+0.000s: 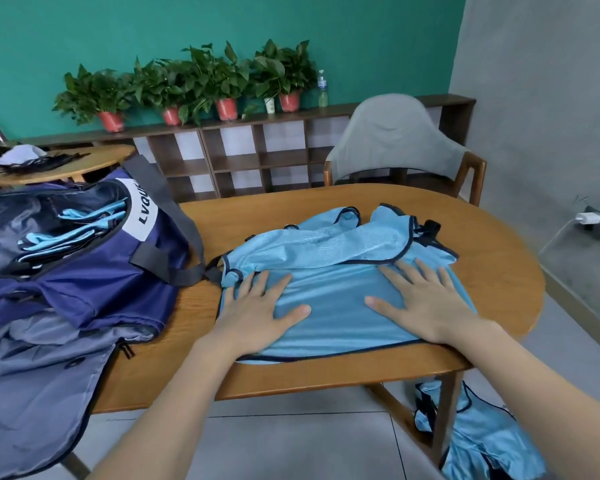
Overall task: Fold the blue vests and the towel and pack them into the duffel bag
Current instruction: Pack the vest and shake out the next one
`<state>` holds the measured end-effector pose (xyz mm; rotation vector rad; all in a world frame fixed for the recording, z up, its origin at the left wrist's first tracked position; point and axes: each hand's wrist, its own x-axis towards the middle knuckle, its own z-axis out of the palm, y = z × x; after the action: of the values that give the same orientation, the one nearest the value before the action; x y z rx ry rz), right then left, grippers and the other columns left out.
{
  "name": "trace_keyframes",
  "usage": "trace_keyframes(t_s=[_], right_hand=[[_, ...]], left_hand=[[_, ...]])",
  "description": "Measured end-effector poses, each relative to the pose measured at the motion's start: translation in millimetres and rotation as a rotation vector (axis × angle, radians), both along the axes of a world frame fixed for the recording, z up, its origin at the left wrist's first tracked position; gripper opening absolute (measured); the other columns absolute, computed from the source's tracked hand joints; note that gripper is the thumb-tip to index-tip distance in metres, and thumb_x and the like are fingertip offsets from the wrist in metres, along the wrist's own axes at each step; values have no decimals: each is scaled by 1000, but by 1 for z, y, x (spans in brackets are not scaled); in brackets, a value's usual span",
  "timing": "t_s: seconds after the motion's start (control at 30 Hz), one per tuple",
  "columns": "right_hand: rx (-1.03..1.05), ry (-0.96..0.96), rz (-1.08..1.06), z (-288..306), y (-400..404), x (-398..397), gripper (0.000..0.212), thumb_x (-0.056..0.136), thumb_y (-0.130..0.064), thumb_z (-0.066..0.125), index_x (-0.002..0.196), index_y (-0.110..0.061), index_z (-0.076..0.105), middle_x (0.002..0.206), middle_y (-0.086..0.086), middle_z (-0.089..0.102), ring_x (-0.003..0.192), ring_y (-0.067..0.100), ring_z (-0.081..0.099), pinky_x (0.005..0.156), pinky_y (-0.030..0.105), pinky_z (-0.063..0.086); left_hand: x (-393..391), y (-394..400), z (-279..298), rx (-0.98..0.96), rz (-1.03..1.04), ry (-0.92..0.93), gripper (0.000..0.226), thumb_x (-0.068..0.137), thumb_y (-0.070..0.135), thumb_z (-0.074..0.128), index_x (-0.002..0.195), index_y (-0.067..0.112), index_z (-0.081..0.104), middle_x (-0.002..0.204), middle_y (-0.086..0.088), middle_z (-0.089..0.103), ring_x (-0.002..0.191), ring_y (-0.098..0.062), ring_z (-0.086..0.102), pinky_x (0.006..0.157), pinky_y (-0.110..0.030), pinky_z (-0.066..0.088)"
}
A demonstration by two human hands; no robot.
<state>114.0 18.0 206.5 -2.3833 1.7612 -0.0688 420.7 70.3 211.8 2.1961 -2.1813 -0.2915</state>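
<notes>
Duffel bag (pixel 84 271), navy, lies open at the table's (pixel 482 282) left end with folded blue vests (pixel 80 223) inside. Beside it, a light blue vest (pixel 329 268) with dark trim lies flat; left hand (pixel 257 313) and right hand (pixel 426 306) press it with straight, spread fingers.

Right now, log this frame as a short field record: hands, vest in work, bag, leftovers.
left hand: flat, fingers straight, pressing the vest
right hand: flat, pressing the same vest
vest on table: light blue, dark trim, partly folded
duffel bag: navy, open, blue vests already inside
table: wooden, oval
more vests: on the floor by the table leg
towel: not identifiable in view
</notes>
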Motion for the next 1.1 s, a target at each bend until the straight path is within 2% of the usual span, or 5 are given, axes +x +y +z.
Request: trace_keyframes(t_s=[0.17,0.4,0.53,0.97,1.1], right_hand=[[-166,-46,-24,5,-18,10,88,84,-89,22,153,-36,33,161,-4,31,149,24,25,121,45,19],[-226,-639,-317,28,-36,30,23,92,-37,67,105,-18,65,109,4,58,68,22,55,57,29,45],[15,-899,-416,40,-52,25,13,90,-36,71,98,-27,73,104,-10,67,86,11,61,85,42,52],[8,-1163,-267,41,-38,26,15,88,-20,77,102,-24,75,107,-16,70,100,4,64,87,22,49],[207,-1504,-178,47,-28,23,25,84,-3,76,109,-8,73,108,12,64,89,18,69,77,24,58]], left_hand=[[0,-18,3,-69,-2,37,90,78,95,14,156,51,9,169,5,3,155,-18,-5,125,-50,1],[-2,-12,16,-490,23,146,37,95,52,59,127,35,66,138,15,58,131,-9,48,94,-29,46],[-11,-19,17,-570,-22,238,26,94,37,67,118,30,73,126,15,66,121,-10,54,87,-20,39],[-67,-42,6,-575,-221,422,29,93,31,70,121,27,72,126,9,66,119,-13,55,103,-39,46],[-84,-44,7,-635,-251,473,33,90,34,72,122,27,72,127,7,66,119,-14,56,103,-40,46]])
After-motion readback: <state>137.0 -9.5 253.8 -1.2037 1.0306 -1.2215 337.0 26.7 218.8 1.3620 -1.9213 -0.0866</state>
